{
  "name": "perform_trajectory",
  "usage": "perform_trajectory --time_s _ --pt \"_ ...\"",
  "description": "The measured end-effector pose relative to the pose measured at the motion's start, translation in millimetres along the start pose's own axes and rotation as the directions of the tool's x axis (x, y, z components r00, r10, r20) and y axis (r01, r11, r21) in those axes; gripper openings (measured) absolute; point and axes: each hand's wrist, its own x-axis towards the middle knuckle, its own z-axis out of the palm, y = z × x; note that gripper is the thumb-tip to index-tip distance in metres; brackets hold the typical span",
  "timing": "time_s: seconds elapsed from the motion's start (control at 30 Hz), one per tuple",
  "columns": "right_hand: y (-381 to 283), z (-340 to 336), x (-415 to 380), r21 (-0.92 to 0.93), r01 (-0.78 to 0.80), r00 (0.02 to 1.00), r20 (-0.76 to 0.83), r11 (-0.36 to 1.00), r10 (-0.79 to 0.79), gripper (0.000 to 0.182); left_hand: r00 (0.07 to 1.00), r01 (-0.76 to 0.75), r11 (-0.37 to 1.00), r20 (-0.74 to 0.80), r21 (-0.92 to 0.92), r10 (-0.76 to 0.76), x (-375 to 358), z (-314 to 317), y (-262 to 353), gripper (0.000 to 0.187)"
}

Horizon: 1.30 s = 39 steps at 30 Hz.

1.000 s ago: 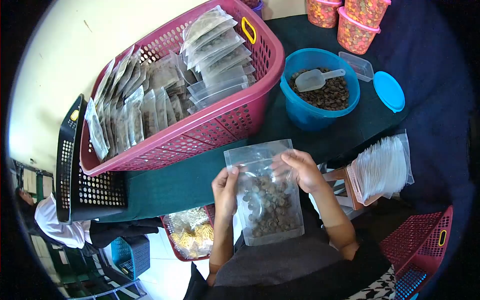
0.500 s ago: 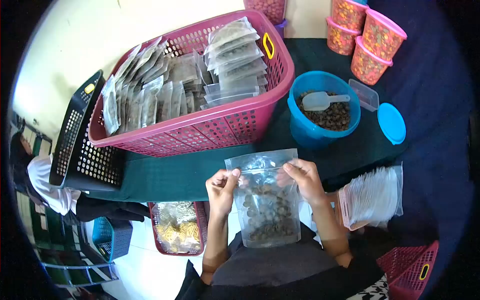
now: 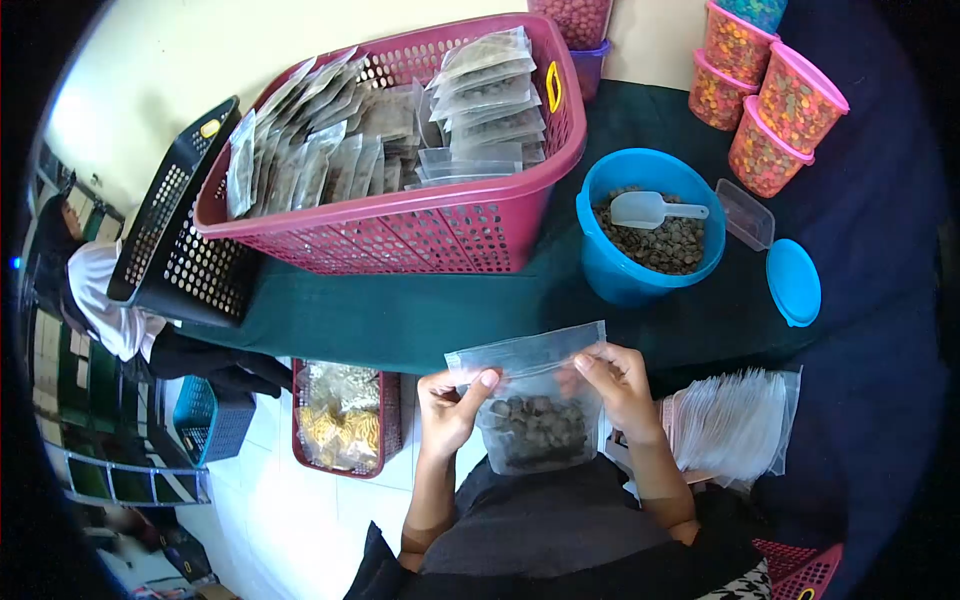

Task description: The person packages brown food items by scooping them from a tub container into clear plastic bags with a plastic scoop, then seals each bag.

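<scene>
Both hands hold a clear zip pouch [image 3: 543, 425] by its upper part, in front of my body. Small brown round pieces fill its lower half. My left hand [image 3: 450, 408] pinches the left side near the zip line, thumb on top. On the right side, my right hand [image 3: 612, 385] pinches it the same way. Beyond the pouch stands a blue tub [image 3: 620, 270] of similar brown pieces, with a translucent scoop [image 3: 655, 210] lying on them. A large maroon basket [image 3: 400, 235] holds many filled pouches [image 3: 485, 95] standing in rows.
A blue lid [image 3: 793, 283] and a clear plastic box [image 3: 745, 215] lie right of the tub. Pink-lidded tubs [image 3: 785, 120] are stacked behind. Flat empty pouches [image 3: 735, 420] stand at my right. A black basket [image 3: 190, 265] is at left, near a person [image 3: 110, 290].
The view has shifted, so the table things sit differently in frame. The pouch now leans, its top nearer the table, and the brown pieces lie lower and more bunched. Both hands keep their pinch.
</scene>
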Motion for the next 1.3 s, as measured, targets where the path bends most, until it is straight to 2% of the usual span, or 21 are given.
perform_trajectory --time_s 0.13,0.2,0.33,0.4,0.47,0.6,0.67,0.73,0.83,0.9,0.93,1.0,1.07,1.13,1.2,1.27,1.3 --pt "-0.5 -8.4 -5.6 0.018 -0.046 0.995 0.087 0.999 0.045 0.017 0.998 0.028 0.999 -0.059 0.031 -0.026 -14.4 9.9 2.3 0.01" --pt "0.3 -11.0 -8.1 -0.093 -0.078 0.982 0.163 0.993 0.092 0.015 0.994 0.087 0.995 -0.063 0.053 -0.084 -22.4 17.7 6.0 0.011" --pt "1.6 -13.9 -13.7 -0.043 -0.1 0.982 0.156 0.994 0.106 0.014 0.992 0.092 0.995 -0.094 0.025 -0.09 -38.2 22.8 1.7 0.011" --pt "3.8 -17.1 -15.5 -0.092 -0.002 0.98 0.2 0.996 0.02 0.014 0.992 0.056 0.998 -0.11 -0.019 -0.057 -44.7 24.3 -1.9 0.009" --pt "4.9 -18.1 -18.1 -0.09 0.01 0.974 0.226 0.996 0.011 0.013 0.994 0.004 0.999 -0.109 -0.039 -0.009 -48.9 30.6 4.8 0.007" --pt "4.5 -17.0 -19.8 -0.141 0.066 0.956 0.291 0.988 -0.022 0.011 0.981 0.162 0.984 -0.118 0.081 -0.152 -61.1 30.0 8.6 0.005" --pt "0.4 -18.1 -19.0 -0.157 0.082 0.939 0.342 0.984 -0.024 0.008 0.984 0.127 0.99 -0.129 0.057 -0.119 -63.7 32.0 9.2 0.004" --pt "-1.0 -19.5 -17.6 -0.171 0.101 0.92 0.39 0.98 -0.027 0.006 0.991 0.046 0.983 -0.134 0.18 -0.022 -66.1 32.1 10.9 0.006" --pt "-4.0 -20.3 -13.1 -0.141 0.046 0.909 0.417 0.989 0.017 0.012 0.991 0.007 0.972 -0.13 0.235 0.024 -67.0 31.4 10.1 0.007" --pt "-17.4 -18.3 -3.3 -0.11 0.099 0.926 0.374 0.989 -0.051 0.024 0.989 -0.066 0.927 -0.1 0.369 0.111 -65.3 30.4 13.8 0.006" --pt "-29.1 -22.1 3.2 -0.218 0.162 0.901 0.431 0.962 -0.054 0.035 0.988 -0.069 0.927 -0.103 0.369 0.115 -63.0 28.3 16.5 0.006" --pt "-57.6 -12.2 14.8 -0.427 0.513 0.771 0.611 0.745 -0.181 0.028 0.955 -0.258 0.788 0.023 0.559 0.296 -59.1 23.6 19.6 0.005" --pt "-62.6 1.2 19.3 -0.513 0.656 0.645 0.761 0.554 -0.06 0.025 0.955 -0.261 0.776 0.038 0.574 0.293 -56.3 16.8 20.7 0.006" --pt "-55.0 21.1 23.5 -0.52 0.716 0.58 0.815 0.465 0.018 0.015 0.944 -0.304 0.748 0.08 0.59 0.32 -52.5 9.9 23.6 0.006" --pt "-42.2 36.8 29.5 -0.512 0.749 0.537 0.841 0.421 0.069 0.013 0.936 -0.324 0.744 0.082 0.584 0.342 -50.4 -2.3 21.6 0.007" --pt "-40.9 53.1 34.2 -0.516 0.731 0.546 0.835 0.446 0.072 0.012 0.939 -0.311 0.761 0.06 0.569 0.338 -47.0 -16.8 23.2 0.009" --pt "-41.8 61.5 36.3 -0.533 0.68 0.576 0.813 0.503 0.084 0.011 0.935 -0.325 0.762 0.071 0.56 0.348 -44.1 -25.4 23.8 0.009"
